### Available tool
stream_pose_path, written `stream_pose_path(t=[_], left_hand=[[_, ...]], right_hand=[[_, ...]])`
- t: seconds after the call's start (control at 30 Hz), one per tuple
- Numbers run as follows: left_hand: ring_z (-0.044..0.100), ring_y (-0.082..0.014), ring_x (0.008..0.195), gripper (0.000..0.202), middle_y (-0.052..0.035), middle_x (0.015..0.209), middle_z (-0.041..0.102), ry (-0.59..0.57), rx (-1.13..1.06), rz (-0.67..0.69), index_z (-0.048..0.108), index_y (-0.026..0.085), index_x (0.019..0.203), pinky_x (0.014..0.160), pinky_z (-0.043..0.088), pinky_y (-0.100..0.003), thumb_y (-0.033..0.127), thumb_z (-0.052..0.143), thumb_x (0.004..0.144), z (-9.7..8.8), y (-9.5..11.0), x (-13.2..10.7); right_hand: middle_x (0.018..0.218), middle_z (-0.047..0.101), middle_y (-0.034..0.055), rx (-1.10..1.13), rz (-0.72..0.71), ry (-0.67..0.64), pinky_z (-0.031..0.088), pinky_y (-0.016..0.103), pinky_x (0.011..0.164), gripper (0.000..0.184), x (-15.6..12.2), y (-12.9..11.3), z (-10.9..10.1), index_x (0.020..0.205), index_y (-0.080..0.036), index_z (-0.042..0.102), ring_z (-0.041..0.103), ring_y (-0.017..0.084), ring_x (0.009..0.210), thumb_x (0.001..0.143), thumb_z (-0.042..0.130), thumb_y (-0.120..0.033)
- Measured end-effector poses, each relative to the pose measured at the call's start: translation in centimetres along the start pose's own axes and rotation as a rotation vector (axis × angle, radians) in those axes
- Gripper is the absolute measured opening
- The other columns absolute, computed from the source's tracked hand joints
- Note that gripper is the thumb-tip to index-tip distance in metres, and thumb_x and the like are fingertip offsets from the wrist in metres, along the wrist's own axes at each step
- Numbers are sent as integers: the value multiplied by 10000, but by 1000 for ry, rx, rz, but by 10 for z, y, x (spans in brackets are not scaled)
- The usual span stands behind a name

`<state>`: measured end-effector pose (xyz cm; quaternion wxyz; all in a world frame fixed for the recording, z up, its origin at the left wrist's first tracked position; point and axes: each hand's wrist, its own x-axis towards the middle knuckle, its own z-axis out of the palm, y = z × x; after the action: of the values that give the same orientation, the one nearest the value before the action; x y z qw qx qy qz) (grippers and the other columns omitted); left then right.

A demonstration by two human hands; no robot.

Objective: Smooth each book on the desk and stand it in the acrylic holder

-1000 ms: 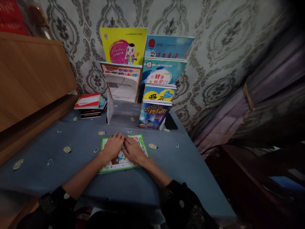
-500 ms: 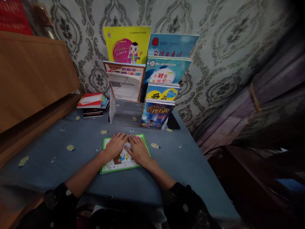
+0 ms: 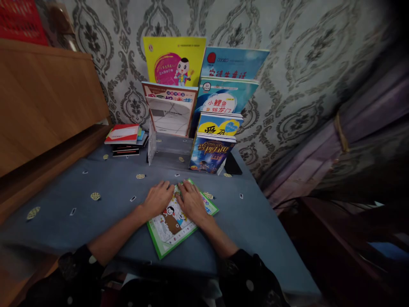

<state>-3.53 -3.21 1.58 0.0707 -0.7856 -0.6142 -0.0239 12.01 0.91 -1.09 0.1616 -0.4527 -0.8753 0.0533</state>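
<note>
A green-bordered picture book lies flat on the blue tablecloth, turned at a slant, with cartoon figures on its cover. My left hand rests on its upper left side, palm down and fingers stretched out. On the upper right part lies my right hand, also flat, with its fingers apart. Both hands touch the cover and hide part of it; neither is wrapped around the book.
Behind the hands stands a clear acrylic book rack holding several upright books, a dark blue one in front. Left of it is a stack of books. A black flat object lies at right. A wooden cabinet borders the left.
The green-bordered book has turned counterclockwise under my hands, from nearly straight to slanted, its lower left corner now closer to me. My right hand has shifted slightly to the right.
</note>
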Motion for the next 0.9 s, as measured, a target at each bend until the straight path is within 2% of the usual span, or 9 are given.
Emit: stream_pose_path(t=[0.1, 0.2, 0.27, 0.37, 0.47, 0.6, 0.7, 0.8, 0.9], left_hand=[[561, -242, 1003, 176, -83, 1030, 584, 33, 4, 30, 589, 181, 1034, 805, 504, -349, 210, 418, 1004, 4, 0, 1], [563, -245, 1028, 175, -92, 1044, 590, 44, 3, 59, 592, 165, 1044, 814, 505, -351, 163, 426, 989, 6, 0, 1], [576, -243, 1026, 172, -94, 1047, 595, 37, -20, 51, 595, 165, 1030, 785, 508, -340, 175, 428, 991, 5, 2, 1], [605, -229, 971, 177, -83, 1024, 607, 16, -69, 37, 593, 174, 1024, 746, 510, -329, 220, 424, 1000, 4, 5, -1], [598, -241, 989, 179, -88, 1021, 605, 35, -102, 43, 592, 173, 1030, 761, 510, -344, 215, 422, 994, 5, 8, -1], [558, -265, 1077, 206, -120, 1121, 599, 113, -144, 77, 596, 162, 1091, 893, 483, -413, 171, 436, 960, 13, 8, 1], [557, -261, 1106, 290, -128, 1186, 606, 141, -171, 100, 566, 155, 1205, 942, 456, -427, 161, 427, 950, 20, 6, 3], [567, -258, 1101, 278, -130, 1182, 617, 138, -161, 108, 579, 151, 1187, 938, 452, -414, 172, 426, 956, 23, 4, 3], [569, -257, 1112, 277, -131, 1198, 619, 126, -134, 108, 581, 148, 1194, 946, 444, -407, 179, 418, 972, 22, 6, 3]], right_hand=[[1461, 491, 178, -18, 77, 22, 314, 550, 1113, 424, -2, -1, 1, 1353, -211, 574, 405, 344, 1382, 950, 524, -332], [1443, 502, 178, 9, 117, 33, 310, 573, 1104, 417, -1, 0, 2, 1336, -228, 594, 400, 363, 1376, 935, 549, -334], [1417, 518, 188, 53, 90, 41, 322, 555, 1106, 406, 1, 3, 3, 1304, -205, 621, 418, 361, 1356, 915, 569, -310], [1366, 560, 171, 187, -30, 55, 368, 499, 1100, 398, 6, 12, 9, 1277, -184, 632, 470, 319, 1307, 891, 558, -244], [1343, 587, 139, 400, -112, 62, 420, 451, 1081, 503, 9, 21, 17, 1397, -178, 503, 529, 251, 1253, 895, 474, -192], [1418, 531, 126, 578, -171, 81, 407, 429, 1114, 596, 11, 24, 24, 1486, -184, 351, 523, 211, 1282, 897, 441, -197], [1394, 548, 122, 562, -217, 66, 406, 429, 1120, 554, 9, 20, 21, 1462, -191, 389, 513, 204, 1294, 909, 420, -192], [1391, 550, 141, 467, -222, 44, 406, 427, 1123, 493, 2, 17, 15, 1433, -169, 437, 500, 210, 1310, 943, 387, -205], [1464, 483, 178, 310, -170, 26, 365, 453, 1151, 486, -12, 18, 10, 1417, -126, 464, 444, 247, 1368, 944, 431, -231]])
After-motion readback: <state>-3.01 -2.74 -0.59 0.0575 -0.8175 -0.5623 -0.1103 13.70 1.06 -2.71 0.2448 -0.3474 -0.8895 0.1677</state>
